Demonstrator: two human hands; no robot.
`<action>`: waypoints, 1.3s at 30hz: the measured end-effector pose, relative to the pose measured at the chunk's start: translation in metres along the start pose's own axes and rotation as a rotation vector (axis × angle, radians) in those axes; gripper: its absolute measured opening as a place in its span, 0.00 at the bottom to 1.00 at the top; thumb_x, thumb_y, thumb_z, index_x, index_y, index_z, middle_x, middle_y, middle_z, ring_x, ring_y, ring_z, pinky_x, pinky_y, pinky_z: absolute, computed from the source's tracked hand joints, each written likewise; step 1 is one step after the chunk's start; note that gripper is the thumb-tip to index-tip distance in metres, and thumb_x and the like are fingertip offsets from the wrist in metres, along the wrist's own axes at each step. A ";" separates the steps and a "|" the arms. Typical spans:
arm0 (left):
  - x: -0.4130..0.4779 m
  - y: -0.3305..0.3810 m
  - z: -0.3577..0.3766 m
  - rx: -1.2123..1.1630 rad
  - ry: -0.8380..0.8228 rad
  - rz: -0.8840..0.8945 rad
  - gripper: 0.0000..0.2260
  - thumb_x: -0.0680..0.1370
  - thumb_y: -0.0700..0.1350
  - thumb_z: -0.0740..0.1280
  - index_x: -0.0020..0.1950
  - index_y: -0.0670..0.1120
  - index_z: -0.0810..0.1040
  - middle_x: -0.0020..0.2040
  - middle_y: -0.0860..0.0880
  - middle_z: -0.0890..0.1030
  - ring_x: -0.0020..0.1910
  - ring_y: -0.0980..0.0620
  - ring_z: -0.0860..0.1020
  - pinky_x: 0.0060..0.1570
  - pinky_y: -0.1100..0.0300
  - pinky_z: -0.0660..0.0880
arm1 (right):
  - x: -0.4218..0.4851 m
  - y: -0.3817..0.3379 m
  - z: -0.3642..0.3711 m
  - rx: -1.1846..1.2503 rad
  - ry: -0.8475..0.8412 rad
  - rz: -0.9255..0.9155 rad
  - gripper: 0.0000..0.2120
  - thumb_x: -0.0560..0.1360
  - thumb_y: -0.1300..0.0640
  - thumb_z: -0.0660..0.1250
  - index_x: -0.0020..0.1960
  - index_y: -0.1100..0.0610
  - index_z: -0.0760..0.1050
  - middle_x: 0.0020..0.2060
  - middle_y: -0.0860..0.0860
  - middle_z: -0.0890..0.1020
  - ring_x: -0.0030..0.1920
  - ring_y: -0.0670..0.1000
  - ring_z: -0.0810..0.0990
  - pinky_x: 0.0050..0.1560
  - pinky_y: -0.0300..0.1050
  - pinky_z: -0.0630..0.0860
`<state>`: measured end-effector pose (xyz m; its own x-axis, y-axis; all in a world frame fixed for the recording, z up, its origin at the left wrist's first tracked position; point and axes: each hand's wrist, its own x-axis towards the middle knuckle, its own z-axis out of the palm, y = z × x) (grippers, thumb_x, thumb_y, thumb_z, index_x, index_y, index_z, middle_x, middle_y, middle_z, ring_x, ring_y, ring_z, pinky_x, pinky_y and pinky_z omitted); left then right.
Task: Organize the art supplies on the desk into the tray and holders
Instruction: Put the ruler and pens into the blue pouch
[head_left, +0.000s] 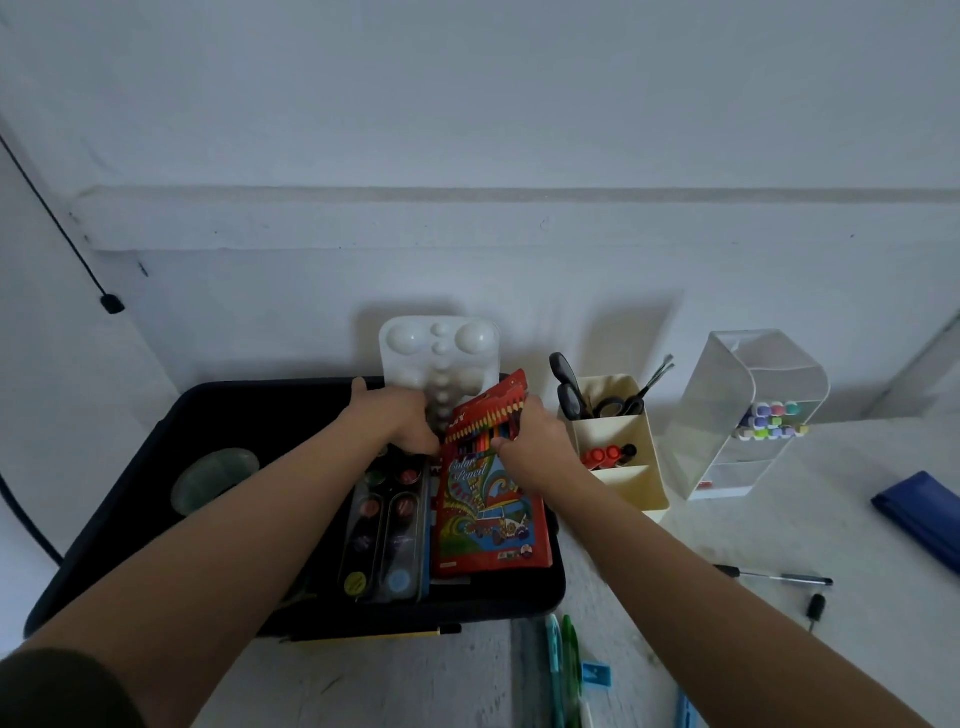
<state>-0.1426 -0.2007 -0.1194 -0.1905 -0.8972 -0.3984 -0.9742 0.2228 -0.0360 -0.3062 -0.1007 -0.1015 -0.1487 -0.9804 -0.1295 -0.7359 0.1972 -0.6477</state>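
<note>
A black tray (130, 478) lies on the desk at the left. Inside it, a white paint palette (439, 353) stands tilted up against the back wall, and my left hand (400, 421) grips its lower part. A red colour pencil box (488, 493) lies in the tray's right side; my right hand (530, 447) holds its upper right edge, thumb on the front. A watercolour paint set (384, 525) lies between my arms. A round green-tinted cup (215, 480) sits in the tray's left part.
A cream holder (631, 467) with scissors (618, 402) and red markers (602, 456) stands right of the tray. A clear organizer (748, 415) holds several markers. A blue pouch (919, 514), a pen (779, 577), green pens (563, 670) and a yellow pencil (374, 635) lie on the desk.
</note>
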 end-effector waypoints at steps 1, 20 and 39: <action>0.003 0.000 0.000 -0.005 -0.018 -0.001 0.23 0.70 0.64 0.67 0.60 0.54 0.75 0.52 0.52 0.78 0.62 0.47 0.75 0.72 0.37 0.52 | 0.000 0.000 0.000 -0.006 -0.003 0.000 0.14 0.81 0.60 0.64 0.63 0.62 0.66 0.56 0.59 0.77 0.52 0.57 0.76 0.53 0.50 0.75; -0.035 -0.020 -0.019 -0.280 0.305 0.149 0.24 0.73 0.61 0.72 0.66 0.56 0.75 0.66 0.52 0.77 0.63 0.47 0.75 0.63 0.45 0.73 | 0.009 -0.002 0.006 0.102 -0.054 0.034 0.17 0.80 0.60 0.64 0.66 0.61 0.64 0.58 0.59 0.77 0.58 0.59 0.77 0.56 0.54 0.76; -0.030 -0.025 -0.025 -0.155 0.195 0.220 0.33 0.68 0.75 0.65 0.64 0.55 0.77 0.58 0.53 0.82 0.54 0.51 0.80 0.54 0.50 0.79 | -0.007 0.001 -0.012 0.075 0.084 -0.082 0.11 0.79 0.61 0.63 0.59 0.55 0.65 0.46 0.55 0.78 0.46 0.56 0.80 0.48 0.58 0.81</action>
<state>-0.1157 -0.1891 -0.0839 -0.4030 -0.8937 -0.1975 -0.9112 0.3717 0.1775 -0.3144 -0.0937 -0.0922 -0.1473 -0.9890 -0.0121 -0.6972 0.1125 -0.7080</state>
